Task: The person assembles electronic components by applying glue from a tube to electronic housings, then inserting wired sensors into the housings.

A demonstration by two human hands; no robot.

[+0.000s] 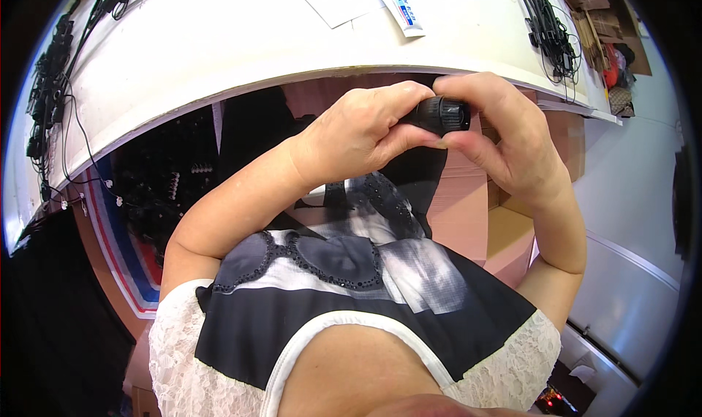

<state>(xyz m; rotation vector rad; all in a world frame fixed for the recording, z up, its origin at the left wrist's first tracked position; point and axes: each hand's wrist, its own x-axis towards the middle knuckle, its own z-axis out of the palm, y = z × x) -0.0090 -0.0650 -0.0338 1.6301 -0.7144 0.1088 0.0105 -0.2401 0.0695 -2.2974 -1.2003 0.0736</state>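
Just past the near edge of the white table, both hands come together around a short black cylindrical piece [441, 115] with a ribbed end and an opening that faces right. My left hand [355, 128] is closed on its left part, thumb below and fingers above. From the other side, my right hand [515, 128] curves round the ribbed end, its fingertip at the top and its thumb at the bottom. The left part of the piece is hidden by the left fingers, and its exact kind cannot be made out.
On the white table [241, 44] lie a white and blue tube [398, 8] and white paper sheets [333, 0]. Black cable bundles lie at the left [47, 99] and right [548, 33]. Below stand cardboard boxes [461, 212] and a striped bag [110, 230] of black parts.
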